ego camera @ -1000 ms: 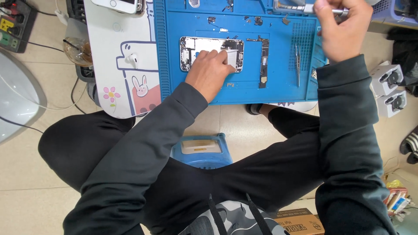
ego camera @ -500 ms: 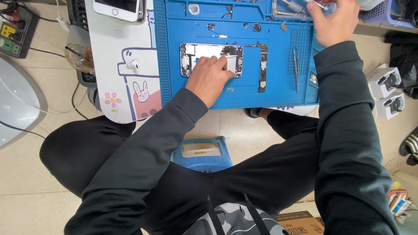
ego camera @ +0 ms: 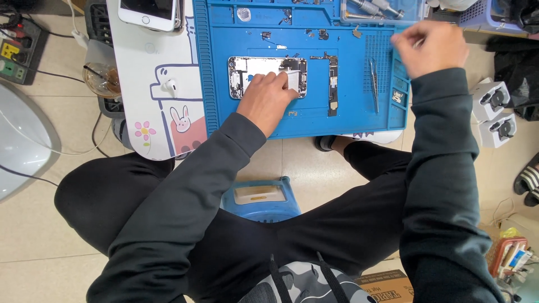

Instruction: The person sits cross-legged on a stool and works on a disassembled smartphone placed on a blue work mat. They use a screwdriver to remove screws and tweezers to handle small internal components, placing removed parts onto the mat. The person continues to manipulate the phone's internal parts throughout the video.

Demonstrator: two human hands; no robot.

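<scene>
Right hand (ego camera: pixel 431 47) has dropped from the upper edge of the frame to the right rim of the blue mat (ego camera: pixel 314 120), blurred; left hand (ego camera: pixel 269 96) stays on the opened phone (ego camera: pixel 264 74).

Opened phone lies upper centre on the mat, backless, its silver frame showing dark parts and a pale panel; left hand's fingers spread flat over its lower right; right hand is loosely curled, contents impossible to tell; tweezers (ego camera: pixel 374 84) lie just beside it.

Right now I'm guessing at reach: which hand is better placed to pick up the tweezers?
Probably the right hand: it hovers just beside the tweezers, while the left hand rests on the opened phone.
</scene>
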